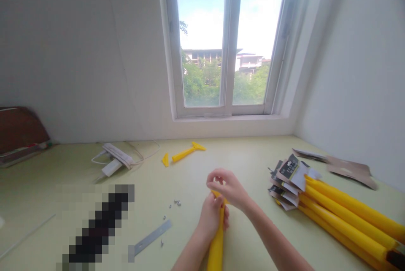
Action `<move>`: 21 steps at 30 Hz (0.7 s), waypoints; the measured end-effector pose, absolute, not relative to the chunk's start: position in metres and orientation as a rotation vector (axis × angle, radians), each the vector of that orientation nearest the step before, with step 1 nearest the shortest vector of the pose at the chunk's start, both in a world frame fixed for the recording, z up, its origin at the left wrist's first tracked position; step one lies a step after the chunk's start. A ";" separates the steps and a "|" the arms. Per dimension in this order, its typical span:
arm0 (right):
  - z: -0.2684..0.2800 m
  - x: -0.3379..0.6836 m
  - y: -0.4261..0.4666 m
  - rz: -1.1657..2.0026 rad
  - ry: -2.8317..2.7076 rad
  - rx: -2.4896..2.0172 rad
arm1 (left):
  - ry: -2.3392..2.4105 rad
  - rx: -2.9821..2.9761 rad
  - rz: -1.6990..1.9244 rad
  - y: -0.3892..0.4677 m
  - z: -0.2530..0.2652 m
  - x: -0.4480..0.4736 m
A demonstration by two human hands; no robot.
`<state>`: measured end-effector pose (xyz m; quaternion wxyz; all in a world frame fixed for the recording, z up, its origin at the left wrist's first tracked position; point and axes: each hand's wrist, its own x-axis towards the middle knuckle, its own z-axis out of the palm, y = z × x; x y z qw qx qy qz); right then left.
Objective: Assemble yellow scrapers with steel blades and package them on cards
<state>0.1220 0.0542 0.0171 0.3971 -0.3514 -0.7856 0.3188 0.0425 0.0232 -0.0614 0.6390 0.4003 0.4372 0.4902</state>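
Observation:
My left hand (pixel 210 217) is wrapped around a yellow scraper handle (pixel 216 247) that runs down past the bottom edge of the view. At the handle's top end, my right hand (pixel 228 186) has its thumb and fingers curled together over it; what they pinch, if anything, is hidden. To the left on the table lies a flat metal blade (pixel 153 237) with holes. Several small screws (pixel 177 202) are scattered beyond it, and a single screw (pixel 162 242) lies beside the blade.
A short yellow scraper (pixel 186 153) and a yellow wedge piece (pixel 165 160) lie toward the window. At right are several long yellow handles (pixel 351 216) with card labels (pixel 289 169) and brown cardboard (pixel 351 169). A power strip (pixel 117 155) with cables sits back left; a pixelated dark object (pixel 99 231) lies front left.

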 end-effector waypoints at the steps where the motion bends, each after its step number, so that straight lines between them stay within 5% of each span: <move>1: 0.013 0.134 0.059 0.797 -1.948 -0.958 | 1.004 0.920 1.133 0.021 -0.059 0.043; 21: -0.015 0.140 0.063 1.190 -1.659 -1.204 | 1.028 1.034 1.115 0.012 -0.048 0.044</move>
